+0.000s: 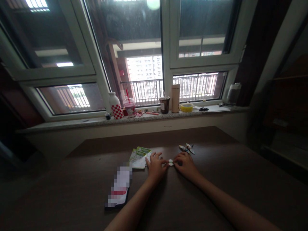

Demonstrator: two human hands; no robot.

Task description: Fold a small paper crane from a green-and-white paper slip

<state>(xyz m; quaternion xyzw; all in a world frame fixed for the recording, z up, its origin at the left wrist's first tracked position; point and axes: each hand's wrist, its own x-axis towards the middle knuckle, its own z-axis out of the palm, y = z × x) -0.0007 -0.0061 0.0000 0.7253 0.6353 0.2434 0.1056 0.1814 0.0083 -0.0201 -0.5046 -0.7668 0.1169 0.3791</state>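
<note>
Over the brown table, my left hand (156, 166) has its thumb and index finger together at the left edge of a small whitish piece (170, 162), its other fingers spread. My right hand (186, 164) pinches the right edge of the same piece, fingers curled. The piece is too small to name; it looks like folded paper or plastic with a hint of green. Just beyond my right hand lie small crumpled, colourful scraps (187, 148). Beside my left hand are green-and-white packets (143, 150) and a white sheet (139, 165), partly behind its fingers.
A dark-edged flat object (117, 189), its face pixelated, lies left of my left forearm. Along the windowsill (96, 123) stand a checkered bottle (116, 106), a pink drink cup (130, 107), a dark drink cup (164, 105), a tan flask (175, 98), yellow tape (187, 107) and scissors (203, 109).
</note>
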